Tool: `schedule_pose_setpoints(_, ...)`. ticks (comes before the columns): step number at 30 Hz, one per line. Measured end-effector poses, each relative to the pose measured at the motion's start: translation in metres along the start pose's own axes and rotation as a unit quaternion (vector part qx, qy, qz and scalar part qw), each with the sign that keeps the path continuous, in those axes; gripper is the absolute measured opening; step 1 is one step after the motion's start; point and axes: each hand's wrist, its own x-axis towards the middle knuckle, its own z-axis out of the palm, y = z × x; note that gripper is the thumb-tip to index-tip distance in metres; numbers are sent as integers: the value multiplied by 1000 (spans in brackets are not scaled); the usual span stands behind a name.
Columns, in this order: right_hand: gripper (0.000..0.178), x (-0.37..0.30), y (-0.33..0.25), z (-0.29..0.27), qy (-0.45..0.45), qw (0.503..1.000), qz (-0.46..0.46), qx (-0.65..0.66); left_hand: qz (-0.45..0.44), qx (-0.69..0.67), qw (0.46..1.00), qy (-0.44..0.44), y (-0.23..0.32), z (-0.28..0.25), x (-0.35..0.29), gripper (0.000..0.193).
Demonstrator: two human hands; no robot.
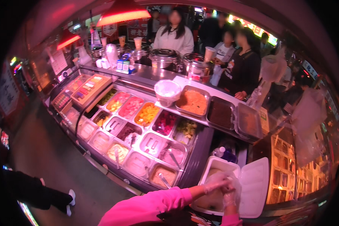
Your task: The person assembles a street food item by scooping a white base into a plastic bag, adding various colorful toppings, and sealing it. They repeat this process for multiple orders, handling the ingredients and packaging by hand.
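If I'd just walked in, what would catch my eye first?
Probably the colourful food in rows across the middle, with a glowing red lamp above at the top. Then, at lower right, the open white box, where the gloved left hand and right hand are close together.

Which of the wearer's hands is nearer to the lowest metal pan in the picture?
Left. The left hand is to the right of the metal pan, above the open white box; the right hand is farther right, beside the left one.
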Motion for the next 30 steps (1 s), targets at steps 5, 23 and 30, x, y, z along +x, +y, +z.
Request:
schedule_pose_setpoints(5,29,-8,-32,-3,-3,998,40,40,-30,2,1000,-1,-33,17,-3,64)
schedule_pose_setpoints(23,33,-37,-57,33,102,880,283,368,-120,-3,984,135,-40,17,11,77)
schedule_pose_setpoints(30,17,-29,-62,44,-7,970,237,58,-117,-88,975,166,-81,21,15,55)
